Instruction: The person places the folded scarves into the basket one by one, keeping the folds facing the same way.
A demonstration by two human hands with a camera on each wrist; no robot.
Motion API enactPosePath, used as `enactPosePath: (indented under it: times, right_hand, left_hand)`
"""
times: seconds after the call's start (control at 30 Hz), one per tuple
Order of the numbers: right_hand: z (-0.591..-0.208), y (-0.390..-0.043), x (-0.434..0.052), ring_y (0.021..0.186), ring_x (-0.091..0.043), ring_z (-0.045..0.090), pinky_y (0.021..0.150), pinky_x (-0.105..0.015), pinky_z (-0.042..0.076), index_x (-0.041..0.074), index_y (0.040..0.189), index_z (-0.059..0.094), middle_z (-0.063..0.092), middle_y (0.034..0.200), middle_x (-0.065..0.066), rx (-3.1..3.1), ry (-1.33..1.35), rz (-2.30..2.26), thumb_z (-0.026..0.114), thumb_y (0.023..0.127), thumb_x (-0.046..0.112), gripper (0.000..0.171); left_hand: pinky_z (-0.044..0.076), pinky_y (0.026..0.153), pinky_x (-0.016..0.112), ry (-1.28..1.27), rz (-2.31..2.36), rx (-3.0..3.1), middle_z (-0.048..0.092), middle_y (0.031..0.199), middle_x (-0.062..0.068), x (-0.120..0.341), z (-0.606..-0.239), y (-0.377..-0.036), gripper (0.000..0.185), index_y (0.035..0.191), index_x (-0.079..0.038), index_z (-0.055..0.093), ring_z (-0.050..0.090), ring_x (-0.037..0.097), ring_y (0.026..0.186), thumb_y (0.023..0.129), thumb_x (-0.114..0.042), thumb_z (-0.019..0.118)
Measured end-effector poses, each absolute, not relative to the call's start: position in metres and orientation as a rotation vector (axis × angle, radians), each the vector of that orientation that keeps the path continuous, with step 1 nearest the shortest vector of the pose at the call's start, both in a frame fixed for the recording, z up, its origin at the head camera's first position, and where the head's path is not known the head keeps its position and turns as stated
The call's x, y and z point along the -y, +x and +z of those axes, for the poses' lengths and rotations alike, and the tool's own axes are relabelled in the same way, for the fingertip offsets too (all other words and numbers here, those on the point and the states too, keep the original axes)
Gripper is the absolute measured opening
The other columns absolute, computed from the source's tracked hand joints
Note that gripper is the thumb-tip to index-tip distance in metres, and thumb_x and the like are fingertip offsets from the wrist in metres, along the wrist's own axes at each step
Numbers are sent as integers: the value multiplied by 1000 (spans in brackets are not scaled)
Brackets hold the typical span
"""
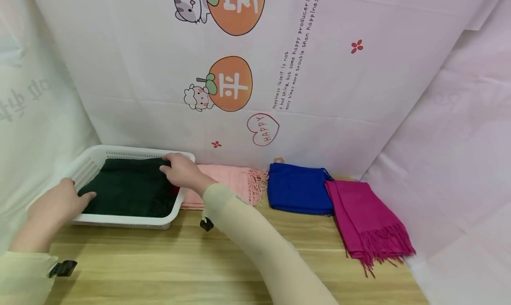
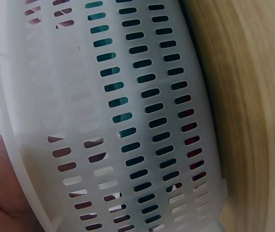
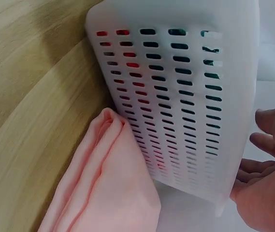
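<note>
A folded dark green cloth (image 1: pixel 129 185) lies in a white perforated plastic basket (image 1: pixel 119 220). My left hand (image 1: pixel 56 203) reaches over the basket's left end, its thumb at the cloth's left edge. At the opposite end, my right hand (image 1: pixel 181 170) extends over the rim, with thumb and index finger spread near the cloth's far right corner. From the right wrist, that hand (image 3: pixel 267 169) shows beside the rim, fingers loosely bent. Some red (image 1: pixel 175 189) shows beneath the green cloth. In the left wrist view the basket wall (image 2: pixel 74 63) hides most of the left hand (image 2: pixel 4 188).
Right of the basket, folded pink cloth (image 1: pixel 227 178) with fringe lies close against it. Farther right are a folded blue cloth (image 1: pixel 299 189) and a magenta fringed scarf (image 1: pixel 371 216). White printed sheets (image 1: pixel 319 141) stand behind and beside the wooden table (image 1: pixel 179 265).
</note>
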State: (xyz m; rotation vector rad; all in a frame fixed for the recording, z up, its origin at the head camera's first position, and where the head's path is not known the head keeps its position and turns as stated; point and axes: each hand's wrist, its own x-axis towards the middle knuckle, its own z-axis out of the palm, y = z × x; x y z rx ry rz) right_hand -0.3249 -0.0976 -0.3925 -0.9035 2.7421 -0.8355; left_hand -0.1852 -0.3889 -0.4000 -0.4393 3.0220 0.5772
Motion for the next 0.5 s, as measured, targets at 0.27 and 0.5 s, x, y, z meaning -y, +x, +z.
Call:
enactPosePath:
  times: [0.27, 0.5]
  right_hand:
    - [-398, -321, 77, 147, -11, 56, 119, -32, 48, 20, 167, 50, 52, 167, 3, -2729, -913, -922, 62, 115, 47, 60]
    - [-401, -319, 55, 147, -18, 55, 120, -42, 49, 20, 169, 46, 51, 169, 0, -2666, -888, -1061, 66, 112, 51, 68]
  left_hand:
    - [52, 57, 55, -405, 582, -3094, 55, 109, 48, 391, -407, -186, 84, 135, 31, 34, 64, 51, 80, 111, -44, 64]
    - [51, 56, 54, -397, 610, -3119, 57, 108, 47, 383, -404, -185, 80, 133, 31, 37, 64, 49, 78, 110, -41, 66]
